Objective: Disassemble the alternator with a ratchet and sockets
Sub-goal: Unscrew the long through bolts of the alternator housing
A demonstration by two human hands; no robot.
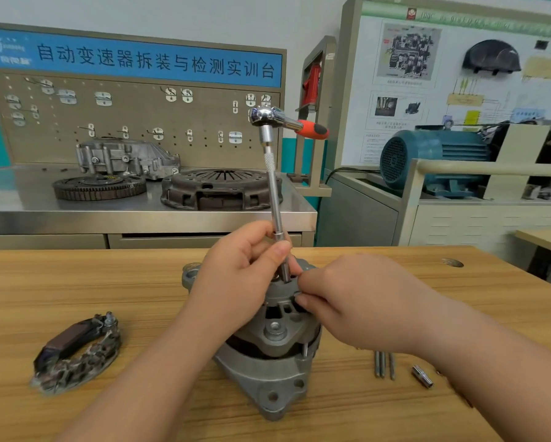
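The grey cast-metal alternator [267, 362] stands on the wooden worktop [76, 282]. The left hand [235, 282], grip narrow, pinches the steel extension bar [273, 193] just above it. The right hand [357, 304], grip curled, holds its top housing. Best seat the bar squarely before swinging the red-handled chrome ratchet [267, 114].

The alternator [267, 349] stood on the wooden table [76, 282]. The left hand [239, 282] gripped the lower end of the extension bar [275, 199], which rose slightly tilted to the ratchet [267, 116]. The right hand [357, 301] held the alternator's upper housing. Three long bolts [384, 365] and a socket [422, 376] lay to the right, and a rectifier assembly [76, 352] to the left.
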